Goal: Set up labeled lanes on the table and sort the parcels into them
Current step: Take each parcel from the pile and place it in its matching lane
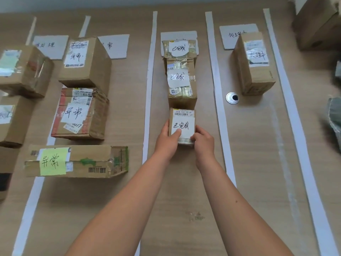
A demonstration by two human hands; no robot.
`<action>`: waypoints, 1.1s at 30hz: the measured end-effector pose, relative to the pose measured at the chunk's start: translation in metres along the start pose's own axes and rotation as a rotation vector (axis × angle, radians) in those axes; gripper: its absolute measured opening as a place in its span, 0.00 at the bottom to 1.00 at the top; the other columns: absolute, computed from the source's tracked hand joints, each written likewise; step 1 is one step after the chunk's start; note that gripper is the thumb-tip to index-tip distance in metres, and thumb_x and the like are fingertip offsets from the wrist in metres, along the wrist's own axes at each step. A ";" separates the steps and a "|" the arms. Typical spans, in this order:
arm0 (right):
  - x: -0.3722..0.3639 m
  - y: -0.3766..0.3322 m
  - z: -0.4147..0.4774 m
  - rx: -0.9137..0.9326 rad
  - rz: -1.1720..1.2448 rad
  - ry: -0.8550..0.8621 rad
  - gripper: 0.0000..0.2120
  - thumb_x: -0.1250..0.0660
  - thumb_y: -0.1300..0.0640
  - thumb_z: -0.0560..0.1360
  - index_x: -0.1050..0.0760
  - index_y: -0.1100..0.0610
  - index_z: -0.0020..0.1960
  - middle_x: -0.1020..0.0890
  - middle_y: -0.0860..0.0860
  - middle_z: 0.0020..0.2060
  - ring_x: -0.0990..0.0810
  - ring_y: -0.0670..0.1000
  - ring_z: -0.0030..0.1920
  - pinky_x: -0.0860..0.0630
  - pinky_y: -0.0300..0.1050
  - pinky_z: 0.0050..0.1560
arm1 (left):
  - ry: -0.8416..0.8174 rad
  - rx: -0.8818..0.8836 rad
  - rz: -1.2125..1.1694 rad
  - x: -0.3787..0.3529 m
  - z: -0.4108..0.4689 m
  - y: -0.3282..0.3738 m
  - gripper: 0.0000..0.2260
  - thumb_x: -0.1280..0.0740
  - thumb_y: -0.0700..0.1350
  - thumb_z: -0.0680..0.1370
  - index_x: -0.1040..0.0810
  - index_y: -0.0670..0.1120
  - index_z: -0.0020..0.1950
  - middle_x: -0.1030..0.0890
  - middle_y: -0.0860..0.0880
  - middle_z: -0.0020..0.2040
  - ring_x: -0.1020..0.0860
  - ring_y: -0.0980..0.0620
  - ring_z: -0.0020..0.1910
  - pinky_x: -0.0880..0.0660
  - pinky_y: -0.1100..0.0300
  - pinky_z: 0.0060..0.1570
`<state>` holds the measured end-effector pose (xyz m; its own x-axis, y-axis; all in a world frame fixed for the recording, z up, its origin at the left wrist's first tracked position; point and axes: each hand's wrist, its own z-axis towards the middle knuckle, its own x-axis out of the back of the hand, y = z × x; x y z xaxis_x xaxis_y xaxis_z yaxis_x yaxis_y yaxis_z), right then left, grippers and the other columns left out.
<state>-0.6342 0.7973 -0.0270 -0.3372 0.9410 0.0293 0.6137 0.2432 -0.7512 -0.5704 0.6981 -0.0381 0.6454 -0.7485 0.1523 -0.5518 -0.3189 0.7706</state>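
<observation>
Two hands were on it, head view: left hand (167, 139) and right hand (202, 143) gripped the small 已完成 parcel (182, 119) from either side. It sat between them, equally near both, long axis pointing away, the taped parcel (181, 85) just beyond.

We see a tan, wood-grained table (249, 163) crossed by white strips (150, 71). The parcels (92, 71) are brown cardboard. The small box (182, 113) carries a white label (184, 124) with black handwriting. The flat box (92, 161) bears a yellow-green note (52, 161), green print and a black barcode (97, 170). The taped box (97, 117) has red-striped tape. The grommet (232, 98) is silver with a black hole.
</observation>
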 end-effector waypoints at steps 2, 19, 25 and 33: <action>0.000 -0.001 0.004 0.010 -0.013 -0.018 0.19 0.42 0.71 0.72 0.17 0.63 0.54 0.11 0.53 0.49 0.17 0.51 0.46 0.23 0.44 0.45 | 0.028 -0.018 0.059 -0.001 0.004 0.006 0.27 0.34 0.53 0.79 0.30 0.62 0.79 0.18 0.59 0.67 0.19 0.54 0.65 0.23 0.52 0.67; -0.027 -0.041 -0.093 0.256 -0.115 -0.136 0.22 0.31 0.64 0.80 0.20 0.53 0.72 0.18 0.47 0.68 0.21 0.47 0.70 0.22 0.40 0.61 | 0.062 -0.183 -0.228 0.084 -0.097 0.022 0.20 0.32 0.49 0.86 0.27 0.54 0.78 0.22 0.51 0.75 0.24 0.56 0.73 0.28 0.52 0.75; -0.069 -0.016 -0.184 0.463 -0.286 -0.420 0.26 0.31 0.54 0.76 0.24 0.45 0.73 0.20 0.42 0.69 0.23 0.42 0.71 0.25 0.46 0.72 | 0.105 -0.296 -0.341 0.179 -0.189 0.012 0.13 0.39 0.51 0.87 0.22 0.56 0.70 0.16 0.53 0.66 0.17 0.56 0.65 0.23 0.57 0.67; -0.181 0.031 -0.321 0.584 -0.290 -0.697 0.18 0.33 0.59 0.85 0.23 0.45 0.73 0.17 0.44 0.68 0.20 0.39 0.67 0.24 0.35 0.64 | 0.297 -0.474 -0.442 0.352 -0.322 -0.031 0.22 0.38 0.61 0.79 0.21 0.57 0.70 0.16 0.53 0.67 0.18 0.53 0.67 0.25 0.49 0.71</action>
<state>-0.3254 0.7104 0.1563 -0.8853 0.4649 0.0084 0.0495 0.1122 -0.9924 -0.1563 0.6317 0.1912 0.9095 -0.3959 -0.1266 0.0405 -0.2188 0.9749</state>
